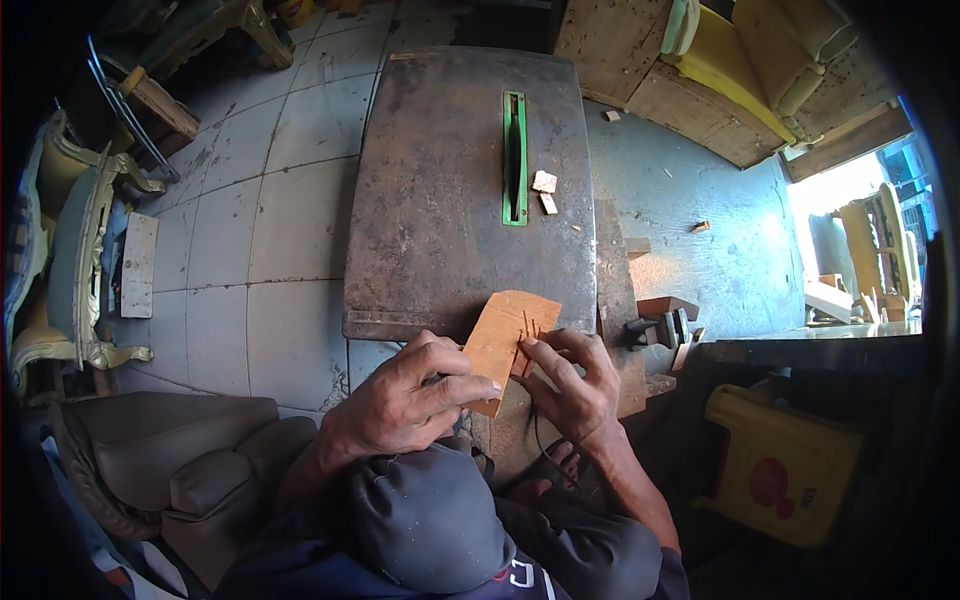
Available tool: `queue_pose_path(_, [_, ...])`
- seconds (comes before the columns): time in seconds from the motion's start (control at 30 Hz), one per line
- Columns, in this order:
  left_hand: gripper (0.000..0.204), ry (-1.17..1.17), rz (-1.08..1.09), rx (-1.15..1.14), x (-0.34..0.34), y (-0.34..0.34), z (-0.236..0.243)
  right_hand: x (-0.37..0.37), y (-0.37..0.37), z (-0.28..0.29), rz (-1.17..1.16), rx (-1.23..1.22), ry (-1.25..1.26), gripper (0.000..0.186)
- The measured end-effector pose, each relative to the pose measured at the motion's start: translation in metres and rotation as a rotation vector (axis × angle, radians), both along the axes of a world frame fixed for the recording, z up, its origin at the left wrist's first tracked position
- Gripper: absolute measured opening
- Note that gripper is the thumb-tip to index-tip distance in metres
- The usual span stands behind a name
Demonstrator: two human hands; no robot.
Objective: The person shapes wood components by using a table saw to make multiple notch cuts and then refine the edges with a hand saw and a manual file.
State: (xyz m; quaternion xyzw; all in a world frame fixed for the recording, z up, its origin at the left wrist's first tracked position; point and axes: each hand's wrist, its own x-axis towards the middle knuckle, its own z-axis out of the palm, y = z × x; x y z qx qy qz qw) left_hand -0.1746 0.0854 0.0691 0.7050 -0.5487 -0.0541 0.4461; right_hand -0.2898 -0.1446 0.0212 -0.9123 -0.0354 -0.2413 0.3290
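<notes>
At the near edge of the worn metal worktop (430, 180), my left hand (420, 390) grips a flat orange-brown wooden piece (490, 340) with a curved top, its fingers over the left and lower part. My right hand (570, 390) pinches at the piece's right side, thumb beside several thin dark slits or slivers; whether these are separate bits I cannot tell. A green-framed slot (515, 160) with a dark strip inside runs along the worktop. Two small pale wood blocks (545, 182) lie just right of it.
Tiled floor (300, 210) lies left, with a carved furniture frame (85, 250) and brown cushioned seat (160, 460). Wooden furniture frames (660, 80) stand upper right. Dark tools and offcuts (660, 330) sit right of my hands; a yellow plastic stool or crate (790, 450) is lower right.
</notes>
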Motion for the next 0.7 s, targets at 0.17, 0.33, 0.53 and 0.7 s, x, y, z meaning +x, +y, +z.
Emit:
queue_pose_path(0.17, [0.060, 0.009, -0.048, 0.022, 0.000, 0.001, 0.002, 0.000, 0.001, 0.007, 0.008, -0.052, -0.094, 0.044])
queue_pose_path(0.33, [0.061, 0.019, -0.080, 0.016, -0.001, -0.001, -0.003, -0.005, -0.003, -0.001, 0.042, -0.045, -0.113, 0.044])
queue_pose_path(0.53, [0.056, 0.125, -0.049, 0.056, -0.002, 0.009, -0.010, -0.014, 0.000, -0.011, 0.025, 0.077, -0.006, 0.042])
queue_pose_path(0.7, [0.047, 0.110, 0.034, 0.073, -0.008, 0.013, -0.016, -0.020, 0.004, -0.026, -0.222, 0.377, 0.117, 0.035])
